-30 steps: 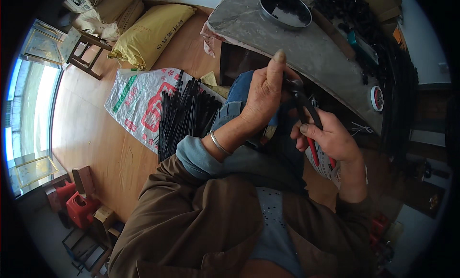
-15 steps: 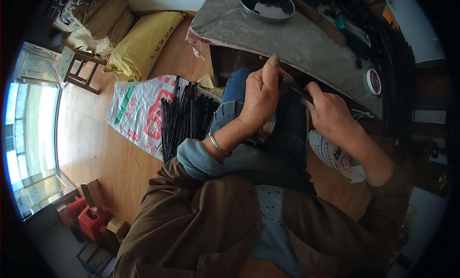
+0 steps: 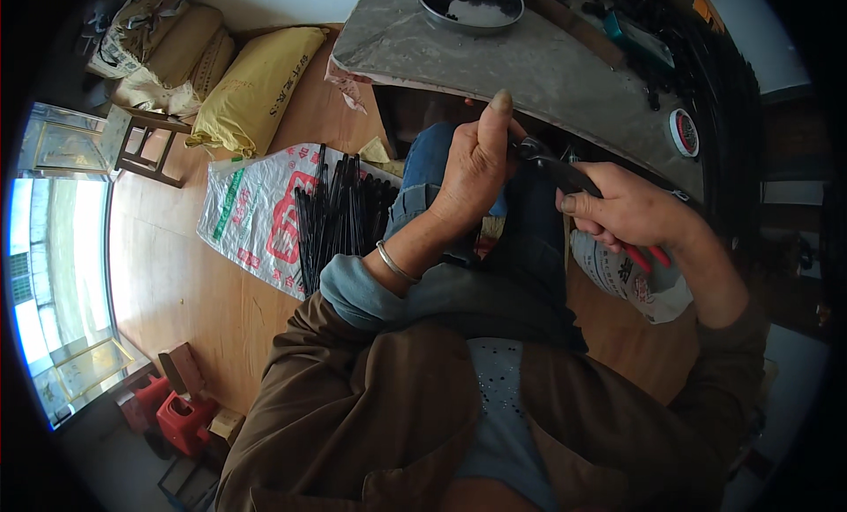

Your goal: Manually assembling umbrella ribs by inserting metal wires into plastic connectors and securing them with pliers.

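In front of my lap, my left hand (image 3: 477, 164) is closed with its thumb pointing up. Its curled fingers are mostly hidden, and what they hold I cannot make out. My right hand (image 3: 631, 205) is wrapped round a pliers-like hand tool (image 3: 558, 166) with a dark metal head and black-and-red handles. The tool's head reaches to the fingers of my left hand. Left of my knees, a bundle of long thin black rods (image 3: 340, 216) lies on a white printed woven sack (image 3: 256, 221).
A grey stone-topped table (image 3: 397, 40) stands ahead, bearing a metal bowl (image 3: 472, 24) with dark bits, a round tin (image 3: 684, 134), a green box (image 3: 637, 40) and heaped black pieces. A yellow sack (image 3: 256, 93), small wooden stool (image 3: 150, 150) and red plastic stool (image 3: 185, 419) are at left; a white bag (image 3: 648, 300) is at right.
My right hand has turned and moved slightly right and down, so the tool's head and red handle ends now show. My left hand stays nearly in place. The view has shifted a little.
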Tool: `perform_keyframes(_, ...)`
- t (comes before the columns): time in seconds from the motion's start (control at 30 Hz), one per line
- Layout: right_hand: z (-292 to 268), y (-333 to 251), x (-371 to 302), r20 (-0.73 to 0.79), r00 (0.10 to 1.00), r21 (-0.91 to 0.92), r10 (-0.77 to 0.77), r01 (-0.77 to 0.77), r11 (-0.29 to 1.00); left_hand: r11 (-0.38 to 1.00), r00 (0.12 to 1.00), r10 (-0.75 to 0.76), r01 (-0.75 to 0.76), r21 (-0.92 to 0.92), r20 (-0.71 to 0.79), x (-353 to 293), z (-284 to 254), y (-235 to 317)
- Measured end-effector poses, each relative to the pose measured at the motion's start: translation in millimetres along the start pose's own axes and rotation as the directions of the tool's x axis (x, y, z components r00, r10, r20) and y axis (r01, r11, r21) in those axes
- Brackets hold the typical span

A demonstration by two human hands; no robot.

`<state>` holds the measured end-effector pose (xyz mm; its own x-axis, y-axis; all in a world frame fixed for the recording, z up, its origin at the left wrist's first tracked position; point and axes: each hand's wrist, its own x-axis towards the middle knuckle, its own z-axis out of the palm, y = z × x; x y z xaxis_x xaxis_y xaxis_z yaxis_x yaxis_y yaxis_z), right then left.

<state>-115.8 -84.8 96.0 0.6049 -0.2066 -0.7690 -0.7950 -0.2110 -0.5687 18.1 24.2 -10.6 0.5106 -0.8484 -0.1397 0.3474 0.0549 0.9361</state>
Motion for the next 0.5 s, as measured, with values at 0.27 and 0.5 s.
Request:
perform_keyframes(0.27, 12, 8, 7, -0.098, 0.989, -0.19, -0.108, 0.088, 0.978, 0.986, 0.99, 0.125, -0.131, 0.102, 0.058, -2, 2, -10)
perform_keyframes(0.5, -11, 11, 64, -0.478, 0.729, -0.536, -0.49, 0.2, 0.82, 0.547, 0.728, 0.685, -0.488, 0.68, -0.028, 25, -37, 46)
